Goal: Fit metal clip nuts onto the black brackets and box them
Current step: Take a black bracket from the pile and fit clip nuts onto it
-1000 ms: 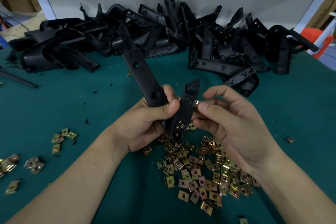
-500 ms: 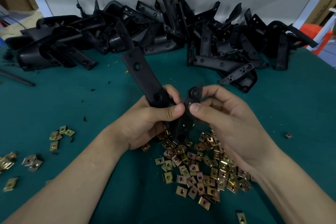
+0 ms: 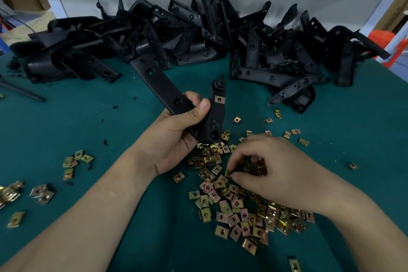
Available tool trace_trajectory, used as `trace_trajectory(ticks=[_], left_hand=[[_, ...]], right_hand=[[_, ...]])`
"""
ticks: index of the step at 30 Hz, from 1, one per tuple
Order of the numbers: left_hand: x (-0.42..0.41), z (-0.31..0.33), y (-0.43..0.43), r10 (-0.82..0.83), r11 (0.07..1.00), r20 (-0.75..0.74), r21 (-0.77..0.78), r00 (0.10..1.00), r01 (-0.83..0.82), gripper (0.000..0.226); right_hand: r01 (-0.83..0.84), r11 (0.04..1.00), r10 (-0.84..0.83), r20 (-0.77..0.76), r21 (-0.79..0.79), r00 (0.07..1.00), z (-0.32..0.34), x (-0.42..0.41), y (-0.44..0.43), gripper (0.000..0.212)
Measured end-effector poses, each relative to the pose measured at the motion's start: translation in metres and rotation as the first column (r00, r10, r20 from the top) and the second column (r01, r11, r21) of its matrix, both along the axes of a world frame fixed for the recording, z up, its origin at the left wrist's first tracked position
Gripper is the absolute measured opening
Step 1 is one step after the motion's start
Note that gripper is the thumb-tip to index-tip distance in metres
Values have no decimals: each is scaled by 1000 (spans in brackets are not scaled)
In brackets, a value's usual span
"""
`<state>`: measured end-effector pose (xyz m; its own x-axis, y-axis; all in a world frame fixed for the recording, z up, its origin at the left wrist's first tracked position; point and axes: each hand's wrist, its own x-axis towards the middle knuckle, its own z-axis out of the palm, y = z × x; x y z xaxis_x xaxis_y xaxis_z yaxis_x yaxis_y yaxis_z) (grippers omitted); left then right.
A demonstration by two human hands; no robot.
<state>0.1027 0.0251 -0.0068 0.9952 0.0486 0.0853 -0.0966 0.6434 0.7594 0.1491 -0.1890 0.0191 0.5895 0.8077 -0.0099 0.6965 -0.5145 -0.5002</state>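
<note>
The black angled plastic bracket (image 3: 215, 117), one brass-coloured metal clip nut (image 3: 219, 99) on its far arm, was gripped mid-table by the left hand (image 3: 174, 137). Fingers of the right hand (image 3: 280, 168) curled into the near heap of clip nuts (image 3: 238, 216), pinch unclear; singling out one nut, mouth leading, seemed best.

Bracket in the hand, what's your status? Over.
Left hand grips black bracket, one clip nut fitted. Right hand down in loose clip nut pile, pinch unclear. Nothing blocking.
</note>
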Motion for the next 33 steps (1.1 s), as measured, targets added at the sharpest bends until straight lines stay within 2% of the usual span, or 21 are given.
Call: trace_trajectory(ticks=[11,15,17,20,24,26,29,33], left_hand=[[0,1,0,-2,1000,-7,-19,1000,2,12],[-1,3,-1,1,1000,-13,-31,1000,-1,12],[-2,4,-1,5,999,-21,-43,1000,-6,11],[-3,4,0,11,999,-28,-50,1000,-13,9],[-2,2,-1,-28,1000,-10,14,1000,28,13],[-2,1,-1,-48,998,0,31,999,48,19],[-2,1,0,-80,997,23,25,997,80,31],[-2,0,0,-99,995,36,22,994,98,36]], right_hand=[[-29,999,29,4,45,1000,-4,-6,6,15],[18,998,-19,2,59,1000,-4,-7,6,15],[71,987,-67,-34,143,997,-3,-5,6,16],[186,916,-126,-186,355,974,3,-3,6,18],[313,788,-79,-418,530,905,9,-6,10,20],[400,728,-42,-545,557,837,12,-8,12,15],[513,657,51,-710,553,702,13,-9,14,19],[559,627,115,-775,542,622,13,-14,19,19]])
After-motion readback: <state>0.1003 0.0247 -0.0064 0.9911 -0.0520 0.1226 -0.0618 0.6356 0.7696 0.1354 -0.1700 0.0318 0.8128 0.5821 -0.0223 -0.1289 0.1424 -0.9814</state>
